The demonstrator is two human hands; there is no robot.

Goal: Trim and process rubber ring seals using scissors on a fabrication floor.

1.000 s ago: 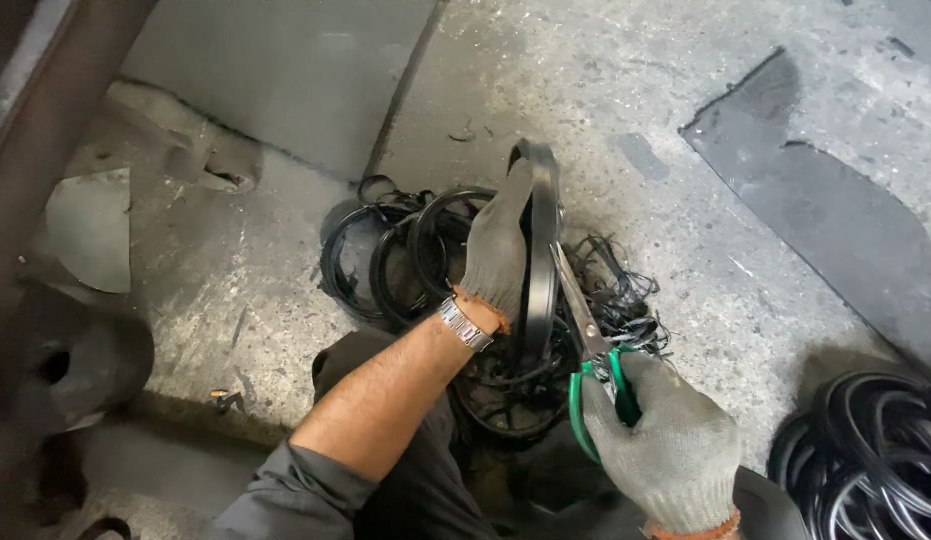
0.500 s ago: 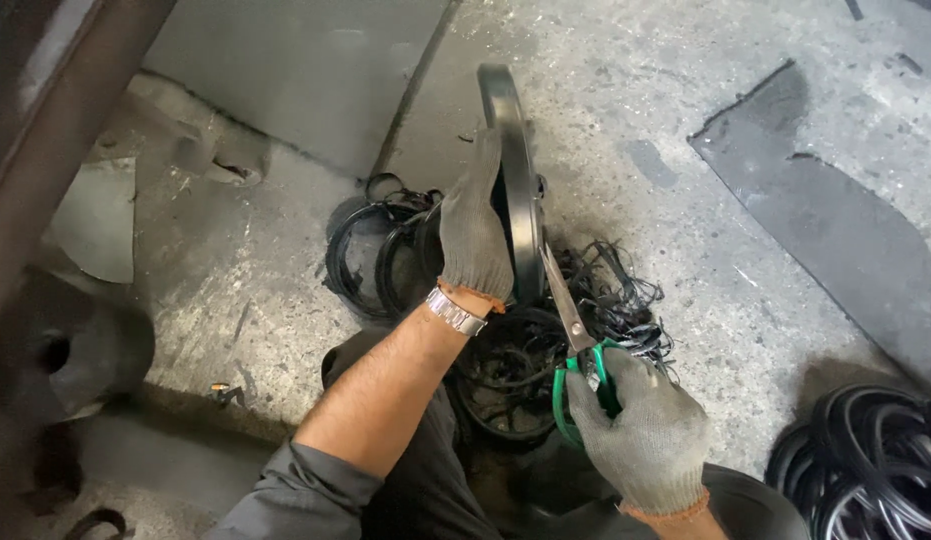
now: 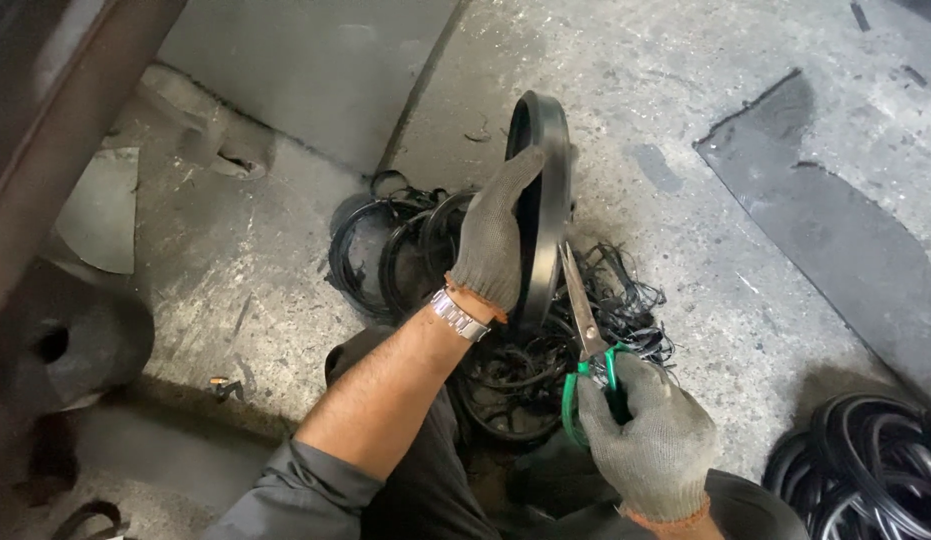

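Rubber ring [image 3: 550,190], black: now raised higher, upright, gripped by left hand [image 3: 493,240]. Scissors [image 3: 583,318], green-handled: right hand [image 3: 650,440] closed through loops, blades brought against ring's edge for trimming.

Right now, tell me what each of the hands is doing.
Left hand: closed on the black rubber ring, holding it upright.
Right hand: closed on green-handled scissors.

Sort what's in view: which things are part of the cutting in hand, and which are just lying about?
In hand: left hand gripping black rubber ring; right hand holding green-handled scissors.

Lying about: trimmings pile, stacked rings, dark roller, floor patch.
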